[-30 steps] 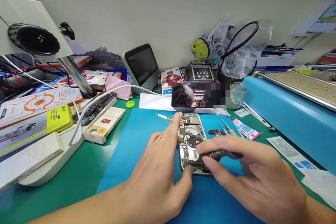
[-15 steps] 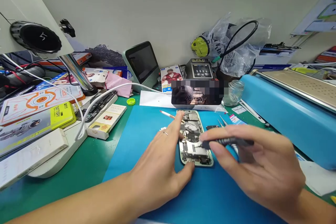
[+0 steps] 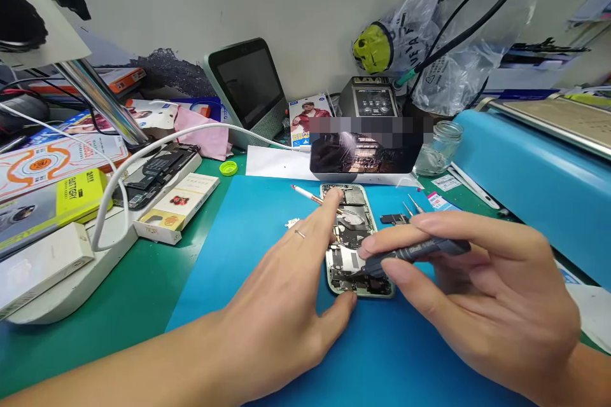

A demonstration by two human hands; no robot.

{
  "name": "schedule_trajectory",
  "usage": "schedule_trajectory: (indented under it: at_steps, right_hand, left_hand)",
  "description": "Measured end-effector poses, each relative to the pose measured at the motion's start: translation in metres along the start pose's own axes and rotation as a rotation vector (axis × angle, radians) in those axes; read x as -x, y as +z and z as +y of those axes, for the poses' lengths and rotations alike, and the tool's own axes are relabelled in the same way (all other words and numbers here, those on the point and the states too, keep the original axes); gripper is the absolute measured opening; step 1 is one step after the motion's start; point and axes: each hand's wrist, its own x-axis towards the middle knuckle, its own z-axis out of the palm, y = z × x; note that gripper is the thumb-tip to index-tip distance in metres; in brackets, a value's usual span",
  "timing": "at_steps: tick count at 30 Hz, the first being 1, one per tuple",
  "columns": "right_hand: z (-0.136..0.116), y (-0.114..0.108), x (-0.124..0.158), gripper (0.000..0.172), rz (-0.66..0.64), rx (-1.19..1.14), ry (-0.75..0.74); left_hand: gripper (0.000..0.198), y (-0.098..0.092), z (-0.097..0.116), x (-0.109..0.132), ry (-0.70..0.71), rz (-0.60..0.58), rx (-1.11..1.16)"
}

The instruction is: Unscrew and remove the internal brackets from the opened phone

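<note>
An opened phone (image 3: 352,261) with a pale green frame lies on the blue mat, its inner parts bare. My left hand (image 3: 300,280) braces it: the index finger lies along its left side and the thumb presses near its bottom edge. Between thumb and fingers, my right hand (image 3: 501,286) pinches dark tweezers (image 3: 415,252), whose tip is at the lower part of the phone. Beyond the left hand lies a thin white and brown pen-like tool (image 3: 308,194), partly hidden by it. A small black part (image 3: 394,219) lies right of the phone, near thin metal tools (image 3: 414,203).
A propped-up phone (image 3: 365,156) plays video behind the mat. At left are a power strip (image 3: 57,305), a cigarette-type box (image 3: 179,208), another dismantled phone (image 3: 160,175) and a white cable. A glass jar (image 3: 439,146) and a blue machine (image 3: 534,191) stand at right.
The tweezer tip has moved down toward the phone's bottom end. My view has shifted, so the background sits higher. My left hand stays on the phone.
</note>
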Motion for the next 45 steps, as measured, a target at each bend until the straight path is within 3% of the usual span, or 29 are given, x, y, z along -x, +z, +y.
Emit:
schedule_trajectory:
  at_steps: [4, 28, 35, 45]
  right_hand:
    - [0.000, 0.002, 0.001, 0.041, -0.037, -0.007, 0.014]
    - [0.003, 0.004, -0.009, 0.053, 0.022, -0.060, -0.090]
    - [-0.003, 0.005, -0.014, 0.051, 0.156, -0.106, -0.077]
    - [-0.005, 0.007, -0.012, 0.053, 0.163, -0.157, -0.018]
  left_hand:
    - [0.097, 0.000, 0.000, 0.001, 0.003, 0.000, -0.010]
    - [0.093, 0.000, -0.001, 0.000, -0.014, -0.008, 0.097]
    - [0.089, -0.001, -0.002, -0.001, 0.036, 0.011, 0.167]
    - [0.090, 0.001, -0.002, 0.000, 0.053, 0.025, 0.240]
